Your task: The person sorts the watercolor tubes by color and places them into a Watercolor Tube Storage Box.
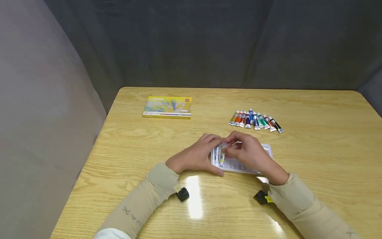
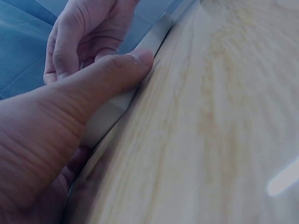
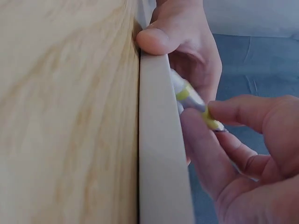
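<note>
In the head view, my left hand (image 1: pixel 198 154) grips the left end of a white tray (image 1: pixel 246 171) on the wood-grain table (image 1: pixel 143 199). My right hand (image 1: pixel 250 151) pinches a yellow-banded paint tube (image 1: pixel 222 159) at the tray's left end, just beside a white paint tube (image 1: pixel 217 156). Beyond lie a row of coloured paint tubes (image 1: pixel 248 121) and, farther left, a yellow box (image 1: pixel 167 108).

The left wrist view shows my thumb against the tray's side wall.

In the right wrist view, my fingers pinch the yellow-banded tube's end, its body slanting towards the tray.

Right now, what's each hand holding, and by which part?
The right hand pinches the yellow-banded tube near its far end; the left hand grips the white tray at its left end.
</note>
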### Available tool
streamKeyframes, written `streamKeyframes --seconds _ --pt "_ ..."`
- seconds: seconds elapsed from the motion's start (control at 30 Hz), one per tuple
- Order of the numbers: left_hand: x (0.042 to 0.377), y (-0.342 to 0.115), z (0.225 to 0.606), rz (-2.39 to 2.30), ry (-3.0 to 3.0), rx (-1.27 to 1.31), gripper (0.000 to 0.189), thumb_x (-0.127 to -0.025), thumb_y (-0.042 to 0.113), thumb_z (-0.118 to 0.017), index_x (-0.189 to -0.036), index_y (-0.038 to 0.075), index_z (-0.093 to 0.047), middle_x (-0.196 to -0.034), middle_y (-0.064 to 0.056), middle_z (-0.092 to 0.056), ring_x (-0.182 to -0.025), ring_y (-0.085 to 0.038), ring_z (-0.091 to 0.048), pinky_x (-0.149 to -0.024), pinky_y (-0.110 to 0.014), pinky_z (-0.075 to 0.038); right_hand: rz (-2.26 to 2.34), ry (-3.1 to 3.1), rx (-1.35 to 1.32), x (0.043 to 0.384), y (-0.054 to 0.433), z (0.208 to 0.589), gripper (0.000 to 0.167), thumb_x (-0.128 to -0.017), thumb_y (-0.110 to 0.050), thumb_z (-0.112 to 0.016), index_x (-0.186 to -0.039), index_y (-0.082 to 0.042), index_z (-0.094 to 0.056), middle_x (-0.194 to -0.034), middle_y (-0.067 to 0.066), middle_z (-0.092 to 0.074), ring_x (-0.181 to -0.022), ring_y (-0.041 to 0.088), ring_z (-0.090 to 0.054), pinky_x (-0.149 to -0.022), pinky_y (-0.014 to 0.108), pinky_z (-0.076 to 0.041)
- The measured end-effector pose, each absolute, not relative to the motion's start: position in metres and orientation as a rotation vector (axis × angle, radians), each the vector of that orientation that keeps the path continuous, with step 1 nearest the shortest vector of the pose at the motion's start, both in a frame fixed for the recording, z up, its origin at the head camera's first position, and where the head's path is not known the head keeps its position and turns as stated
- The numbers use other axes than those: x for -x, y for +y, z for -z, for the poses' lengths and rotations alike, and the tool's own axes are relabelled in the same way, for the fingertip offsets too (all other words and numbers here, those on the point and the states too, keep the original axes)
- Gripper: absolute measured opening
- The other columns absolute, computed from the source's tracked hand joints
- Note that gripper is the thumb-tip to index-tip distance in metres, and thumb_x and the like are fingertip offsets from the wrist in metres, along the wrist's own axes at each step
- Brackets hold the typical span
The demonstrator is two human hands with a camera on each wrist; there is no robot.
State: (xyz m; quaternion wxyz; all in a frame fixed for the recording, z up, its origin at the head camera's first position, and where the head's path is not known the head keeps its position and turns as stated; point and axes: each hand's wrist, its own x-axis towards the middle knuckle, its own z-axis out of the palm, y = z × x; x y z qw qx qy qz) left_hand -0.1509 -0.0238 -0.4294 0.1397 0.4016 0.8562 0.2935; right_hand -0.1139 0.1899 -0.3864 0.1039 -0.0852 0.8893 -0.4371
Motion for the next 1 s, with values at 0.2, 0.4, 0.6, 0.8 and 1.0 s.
streamKeyframes --seconds 0.2,0.4,0.6,0.8,1.0 --pt "0.152 -0.023 0.429 -0.853 2.474 -1.188 0.107 -0.072 0.064 -0.087 -0.159 0.023 -0.039 -0.157 0.004 -0.043 -0.146 -0.015 -0.035 -0.124 -0.034 -0.037 1.246 2.646 0.251 0.115 0.188 0.392 0.018 -0.091 -0.013 -0.074 -0.108 -0.010 -0.070 -0.107 0.010 -0.074 -0.094 0.018 -0.073 -0.075 0.020 -0.058" --pt "0.152 -0.023 0.429 -0.846 2.478 -1.192 0.105 -0.072 0.063 -0.087 -0.157 0.023 -0.040 -0.157 0.004 -0.043 -0.146 -0.015 -0.036 -0.124 -0.034 -0.037 1.251 2.648 0.256 0.116 0.187 0.397 0.018 -0.090 -0.013 -0.076 -0.106 -0.009 -0.069 -0.103 0.010 -0.075 -0.088 0.014 -0.071 -0.074 0.021 -0.058" --pt "0.151 -0.023 0.428 -0.829 2.481 -1.184 0.106 -0.073 0.063 -0.087 -0.158 0.022 -0.039 -0.158 0.003 -0.042 -0.147 -0.016 -0.035 -0.124 -0.034 -0.037 1.226 2.677 0.275 0.115 0.185 0.396 0.021 -0.088 -0.014 -0.079 -0.105 -0.006 -0.068 -0.097 0.009 -0.074 -0.084 0.012 -0.069 -0.071 0.020 -0.056" --pt "0.150 -0.023 0.427 -0.824 2.477 -1.174 0.107 -0.073 0.063 -0.087 -0.159 0.021 -0.038 -0.158 0.003 -0.042 -0.147 -0.016 -0.035 -0.125 -0.035 -0.037 1.194 2.706 0.272 0.114 0.184 0.396 0.021 -0.088 -0.014 -0.078 -0.104 -0.006 -0.068 -0.094 0.009 -0.074 -0.082 0.012 -0.068 -0.070 0.020 -0.056" --pt "0.150 -0.023 0.426 -0.822 2.475 -1.165 0.106 -0.074 0.063 -0.087 -0.159 0.021 -0.038 -0.159 0.003 -0.041 -0.148 -0.016 -0.034 -0.125 -0.035 -0.036 1.163 2.714 0.287 0.115 0.183 0.397 0.020 -0.090 -0.015 -0.077 -0.105 -0.006 -0.068 -0.091 0.007 -0.074 -0.080 0.012 -0.065 -0.068 0.020 -0.053"
